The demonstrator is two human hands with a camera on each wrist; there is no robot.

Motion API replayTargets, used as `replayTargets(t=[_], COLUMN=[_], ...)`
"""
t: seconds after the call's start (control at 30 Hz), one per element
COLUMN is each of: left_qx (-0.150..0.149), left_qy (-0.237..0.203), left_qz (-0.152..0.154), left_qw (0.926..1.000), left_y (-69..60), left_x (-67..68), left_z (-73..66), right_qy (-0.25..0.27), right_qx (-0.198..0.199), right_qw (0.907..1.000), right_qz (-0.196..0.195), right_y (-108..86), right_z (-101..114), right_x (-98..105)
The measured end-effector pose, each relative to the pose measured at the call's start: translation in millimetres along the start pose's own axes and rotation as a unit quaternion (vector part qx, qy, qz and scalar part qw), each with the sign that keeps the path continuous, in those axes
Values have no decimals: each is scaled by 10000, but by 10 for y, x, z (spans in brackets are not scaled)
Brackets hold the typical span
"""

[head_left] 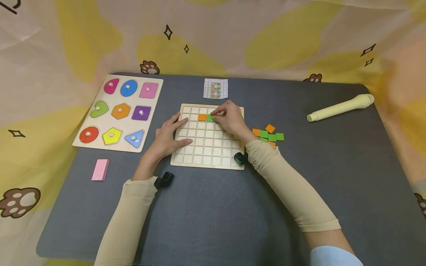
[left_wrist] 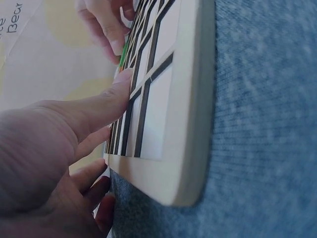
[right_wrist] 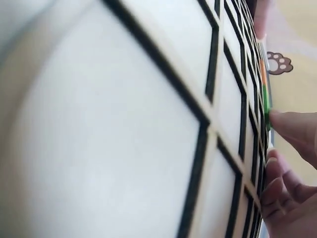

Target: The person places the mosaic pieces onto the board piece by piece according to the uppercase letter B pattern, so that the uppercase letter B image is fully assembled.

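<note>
A wooden grid board with white squares lies on the dark table. In its second row from the top sit an orange square tile and, to the right of it, a green square tile. My right hand has its thumb and fingers curled at the green tile; in the right wrist view the thumb touches the green, and the fingers partly cover it. My left hand rests spread on the board's left edge, thumb over the squares and other fingers along the side.
Loose orange and green tiles lie right of the board. A small pattern card is behind it. At the left are a shape puzzle with knobs and a pink block. A pale yellow stick-shaped object lies far right.
</note>
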State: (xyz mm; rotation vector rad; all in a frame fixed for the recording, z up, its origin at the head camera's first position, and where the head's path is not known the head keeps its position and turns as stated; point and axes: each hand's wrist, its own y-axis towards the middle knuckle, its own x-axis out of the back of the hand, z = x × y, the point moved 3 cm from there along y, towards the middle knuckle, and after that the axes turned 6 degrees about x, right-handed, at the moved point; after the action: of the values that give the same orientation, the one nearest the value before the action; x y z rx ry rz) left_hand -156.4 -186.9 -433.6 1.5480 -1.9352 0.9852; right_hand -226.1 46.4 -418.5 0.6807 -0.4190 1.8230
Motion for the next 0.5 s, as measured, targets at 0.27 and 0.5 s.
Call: replayTargets(t=[0.27,0.5], left_qx=[-11,53], left_qy=[-5,-26], left_qz=[19,37], left_qw=[10000,10000], left_y=[4,-4], left_x=[-2,0], left_z=[-9,-10], right_qy=[-152,-194], right_qx=[31,92], right_qw=[9983,9920], right_qz=[568,1242], right_y=[-106,-273], right_z=[-9,-143], right_x=[119,367])
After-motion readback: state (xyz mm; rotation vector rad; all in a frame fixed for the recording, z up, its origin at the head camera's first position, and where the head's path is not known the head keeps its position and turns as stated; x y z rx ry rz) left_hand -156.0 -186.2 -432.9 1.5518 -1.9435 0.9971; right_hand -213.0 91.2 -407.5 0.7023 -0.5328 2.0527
